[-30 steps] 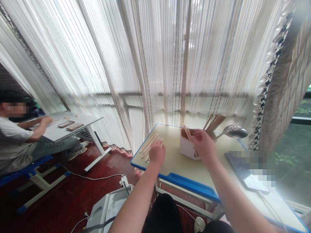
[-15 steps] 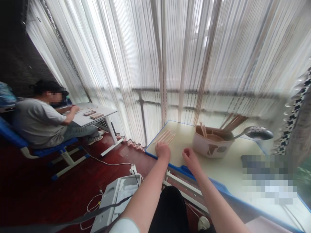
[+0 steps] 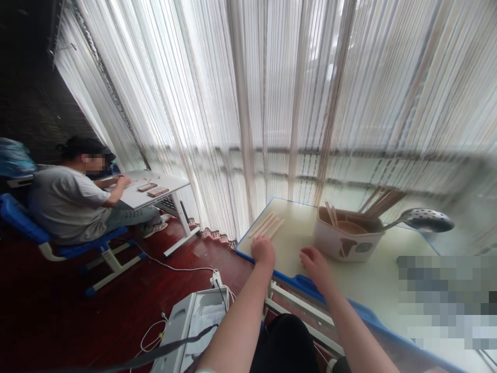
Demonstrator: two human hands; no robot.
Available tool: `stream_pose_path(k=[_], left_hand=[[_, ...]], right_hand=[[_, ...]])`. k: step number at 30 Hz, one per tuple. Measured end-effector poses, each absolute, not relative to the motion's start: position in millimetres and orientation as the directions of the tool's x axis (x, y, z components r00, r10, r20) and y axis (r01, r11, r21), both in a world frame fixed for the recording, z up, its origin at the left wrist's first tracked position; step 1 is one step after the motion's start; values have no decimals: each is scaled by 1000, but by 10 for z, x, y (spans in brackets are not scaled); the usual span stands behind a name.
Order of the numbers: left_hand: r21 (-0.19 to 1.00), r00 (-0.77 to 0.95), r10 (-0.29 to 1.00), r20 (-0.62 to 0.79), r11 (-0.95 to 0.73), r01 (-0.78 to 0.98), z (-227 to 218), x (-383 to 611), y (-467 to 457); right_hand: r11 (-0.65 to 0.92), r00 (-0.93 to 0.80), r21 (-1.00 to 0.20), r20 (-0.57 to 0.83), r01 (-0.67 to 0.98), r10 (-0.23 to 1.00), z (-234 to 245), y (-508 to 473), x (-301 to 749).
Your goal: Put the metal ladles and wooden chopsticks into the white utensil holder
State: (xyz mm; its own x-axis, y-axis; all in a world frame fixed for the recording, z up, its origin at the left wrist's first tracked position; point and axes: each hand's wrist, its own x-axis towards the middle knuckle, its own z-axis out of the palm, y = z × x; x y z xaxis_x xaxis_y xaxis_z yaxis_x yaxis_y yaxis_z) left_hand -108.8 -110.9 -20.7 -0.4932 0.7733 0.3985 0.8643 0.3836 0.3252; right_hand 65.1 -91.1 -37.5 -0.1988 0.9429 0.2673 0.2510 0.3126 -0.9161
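My left hand (image 3: pixel 263 250) rests curled at the near left corner of a pale table with a blue rim (image 3: pixel 310 286), just below a row of wooden chopsticks (image 3: pixel 267 226) lying flat. My right hand (image 3: pixel 315 260) lies loosely curled on the table near the front edge, a short way left of a white holder (image 3: pixel 344 242). The holder has a few chopsticks standing in its left compartment and a bundle leaning out at the right, with a perforated metal ladle (image 3: pixel 424 220) sticking out. Neither hand shows anything in its grasp.
String curtains (image 3: pixel 272 93) hang behind the table. At the left another person (image 3: pixel 68 199) sits at a small white desk (image 3: pixel 155 187). A grey box (image 3: pixel 186 331) and cables lie on the red floor near my knees. A blurred patch covers the table's right end.
My right hand left the holder and came back to the front edge of the table. My left hand slid off the chopsticks toward the near corner. The view swung left.
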Motion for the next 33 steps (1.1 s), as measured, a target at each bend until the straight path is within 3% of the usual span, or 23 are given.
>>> stream_pose_path(k=[11,14,19,23,28,30,33], left_hand=[[408,-495,721,484,315,857,-205,-1064,-1132],[451,-407,670,621,120,885,-170,-996,-1241],[397,-155,619,770,-274,876,-141,-677,-1454],[390,-112,559,822,-407,826,-16,-376,-1463],[278,73,523,849,-561,780,333,-19,-1217],[311,46,502,864,-603,734,465,102,-1029],[522,-234,503,832,-567,637,611,215,-699]], right_hand=[[343,-194,-897,297,280,935,-337,-951,635],[355,-230,-900,301,254,926,-247,-976,633],[377,-243,-907,329,190,913,138,-1063,852],[402,-165,-899,376,172,912,538,-1168,1136],[541,-82,-801,539,258,838,994,-1140,1428],[595,-64,-741,608,313,791,1144,-1029,1534],[611,-39,-676,656,412,753,1289,-792,1677]])
